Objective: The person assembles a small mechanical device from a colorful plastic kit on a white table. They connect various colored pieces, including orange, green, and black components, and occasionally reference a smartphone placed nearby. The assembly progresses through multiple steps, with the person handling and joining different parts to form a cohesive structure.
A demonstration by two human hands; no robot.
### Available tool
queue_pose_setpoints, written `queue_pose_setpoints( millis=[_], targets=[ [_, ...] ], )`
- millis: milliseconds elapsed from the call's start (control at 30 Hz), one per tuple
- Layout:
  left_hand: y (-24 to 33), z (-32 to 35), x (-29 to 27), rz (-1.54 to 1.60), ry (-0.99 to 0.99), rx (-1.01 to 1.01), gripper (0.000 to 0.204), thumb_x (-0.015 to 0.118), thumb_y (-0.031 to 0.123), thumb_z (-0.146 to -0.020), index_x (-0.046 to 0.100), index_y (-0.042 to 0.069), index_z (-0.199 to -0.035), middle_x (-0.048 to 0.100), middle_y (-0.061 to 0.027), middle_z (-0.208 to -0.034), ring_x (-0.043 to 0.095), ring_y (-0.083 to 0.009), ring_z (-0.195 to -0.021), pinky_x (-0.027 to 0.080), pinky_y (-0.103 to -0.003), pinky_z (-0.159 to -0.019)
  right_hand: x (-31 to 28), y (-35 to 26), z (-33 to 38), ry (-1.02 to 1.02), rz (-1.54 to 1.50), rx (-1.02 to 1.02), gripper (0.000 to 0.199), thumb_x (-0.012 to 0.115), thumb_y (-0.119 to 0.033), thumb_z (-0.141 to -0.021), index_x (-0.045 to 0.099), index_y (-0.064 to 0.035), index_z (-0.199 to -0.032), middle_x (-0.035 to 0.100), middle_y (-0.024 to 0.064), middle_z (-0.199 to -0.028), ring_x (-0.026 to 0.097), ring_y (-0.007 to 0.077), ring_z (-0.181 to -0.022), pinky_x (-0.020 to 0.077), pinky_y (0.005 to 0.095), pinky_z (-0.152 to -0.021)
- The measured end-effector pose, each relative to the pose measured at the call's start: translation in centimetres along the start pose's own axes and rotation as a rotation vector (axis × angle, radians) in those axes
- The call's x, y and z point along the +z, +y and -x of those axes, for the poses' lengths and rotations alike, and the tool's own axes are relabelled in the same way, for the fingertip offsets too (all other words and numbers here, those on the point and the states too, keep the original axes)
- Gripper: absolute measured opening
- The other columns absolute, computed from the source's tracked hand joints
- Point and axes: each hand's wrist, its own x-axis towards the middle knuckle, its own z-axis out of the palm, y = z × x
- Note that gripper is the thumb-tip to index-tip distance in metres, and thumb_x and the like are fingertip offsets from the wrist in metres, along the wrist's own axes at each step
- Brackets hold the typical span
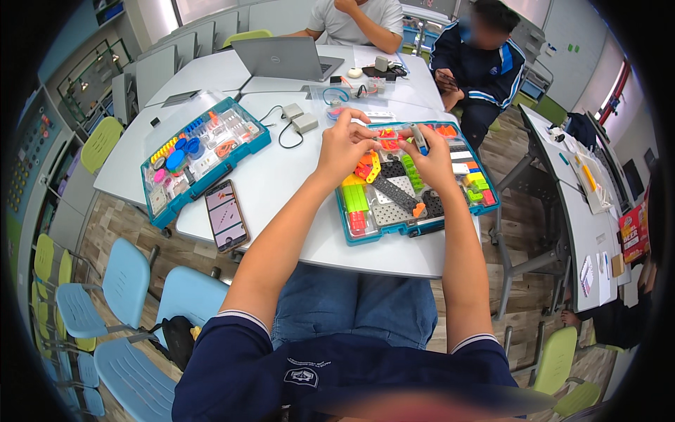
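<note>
My left hand [342, 149] is closed, thumb and forefinger at the left edge of a small clear box [388, 138] with red and yellow pieces. My right hand [430, 160] curls around a grey handheld tool [420, 138], its exact kind unclear, with the thumb near the box's right side. Below both hands lies an open teal parts case [360, 238], packed with building pieces. On top rests a dark grey perforated beam [395, 193], joined to a yellow angled piece [373, 169] near my left wrist and an orange connector [418, 209] at its other end.
A second teal case [242, 149] with colourful parts stands at left, a phone [227, 215] beside it. Farther back are white adapters with cables [304, 122] and a laptop [278, 58]. Two people sit across the table. Blue chairs [126, 278] stand at lower left.
</note>
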Motion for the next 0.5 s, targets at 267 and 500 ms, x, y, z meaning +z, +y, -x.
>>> queue_pose_setpoints(
  millis=[267,500],
  targets=[
    [0.12,0.00,0.09,0.036,0.008,-0.025,0.040,0.072,-0.012,-0.083,0.049,0.001,-0.112,0.077,-0.0189,-0.095,0.078,-0.0213,-0.088,0.063,-0.028,-0.077,0.11,0.22,-0.03,0.003,-0.062,0.026,0.019,0.076,-0.006,-0.089,0.072,-0.0006,-0.107,0.077,0.0111,-0.097,0.073,0.0184,-0.088,0.0546,0.0326,-0.081],
    [0.07,0.01,0.22,0.053,0.021,-0.020,0.042,0.073,-0.012,-0.083,0.048,0.001,-0.114,0.077,-0.0188,-0.095,0.078,-0.0210,-0.088,0.062,-0.028,-0.077,0.47,0.37,0.07,0.043,-0.089,0.038,0.017,0.076,-0.004,-0.088,0.074,-0.0019,-0.105,0.069,0.0032,-0.086,0.059,0.0109,-0.076,0.0472,0.0288,-0.073]
  ],
)
